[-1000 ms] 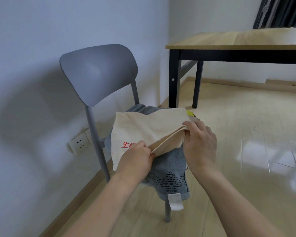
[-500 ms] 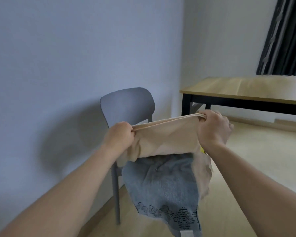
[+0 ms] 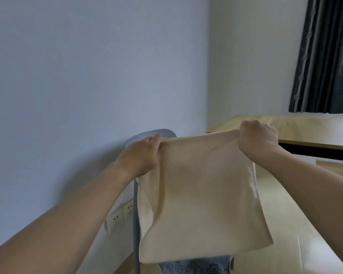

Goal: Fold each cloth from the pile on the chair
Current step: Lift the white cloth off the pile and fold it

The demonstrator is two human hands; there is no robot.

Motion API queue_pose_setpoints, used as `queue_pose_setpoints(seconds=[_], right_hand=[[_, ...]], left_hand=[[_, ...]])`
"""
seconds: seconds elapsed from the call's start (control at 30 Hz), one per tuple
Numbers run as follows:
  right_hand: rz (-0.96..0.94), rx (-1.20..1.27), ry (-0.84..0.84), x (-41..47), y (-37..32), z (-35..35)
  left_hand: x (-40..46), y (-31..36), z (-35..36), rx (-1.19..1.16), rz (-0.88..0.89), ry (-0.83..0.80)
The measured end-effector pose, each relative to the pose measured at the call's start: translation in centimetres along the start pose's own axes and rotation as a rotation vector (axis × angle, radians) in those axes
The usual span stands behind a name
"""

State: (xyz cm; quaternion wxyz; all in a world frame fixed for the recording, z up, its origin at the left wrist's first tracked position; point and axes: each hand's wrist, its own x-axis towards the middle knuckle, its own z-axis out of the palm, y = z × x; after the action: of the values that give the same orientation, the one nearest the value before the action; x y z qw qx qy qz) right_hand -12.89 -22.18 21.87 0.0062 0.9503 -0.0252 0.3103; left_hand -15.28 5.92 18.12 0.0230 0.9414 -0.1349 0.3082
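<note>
Both hands hold a beige cloth (image 3: pixel 202 196) up in front of the body, at its top edge. The left hand (image 3: pixel 142 155) grips the upper left corner, with fingers curled over the hem. The right hand (image 3: pixel 257 138) grips the upper right corner in a closed fist. The hands are well apart, and the top edge runs taut between them, slightly higher on the right. The cloth hangs freely below the hands as a flat sheet, with a soft vertical crease near its left side. Its lower edge is slanted, lower on the left.

Behind the cloth stands a grey chair (image 3: pixel 135 204); only the top of its backrest and one upright are visible. Below the lower edge of the cloth, a blue-grey towel (image 3: pixel 196 265) with a dark pattern shows.

A wall socket (image 3: pixel 119 217) sits on the wall to the left of the chair. A wooden table (image 3: pixel 315 131) stands behind the right hand, below a dark curtain (image 3: pixel 323 56).
</note>
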Motion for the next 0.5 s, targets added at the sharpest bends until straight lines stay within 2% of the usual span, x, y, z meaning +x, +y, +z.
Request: queue_pose_setpoints(seconds=[0.27,0.4,0.5], right_hand=[[0.056,-0.008,-0.305,-0.1,2.0,1.0],[0.089,-0.050,-0.391,0.2,2.9,3.0],[0.121,-0.095,-0.418,0.5,3.2,4.3]], left_hand=[[-0.4,3.4,-2.1,0.256,0.268,-0.318],[-0.3,4.1,-0.5,0.259,0.169,-0.459],[0.0,4.1,0.6,0.119,0.052,-0.537]])
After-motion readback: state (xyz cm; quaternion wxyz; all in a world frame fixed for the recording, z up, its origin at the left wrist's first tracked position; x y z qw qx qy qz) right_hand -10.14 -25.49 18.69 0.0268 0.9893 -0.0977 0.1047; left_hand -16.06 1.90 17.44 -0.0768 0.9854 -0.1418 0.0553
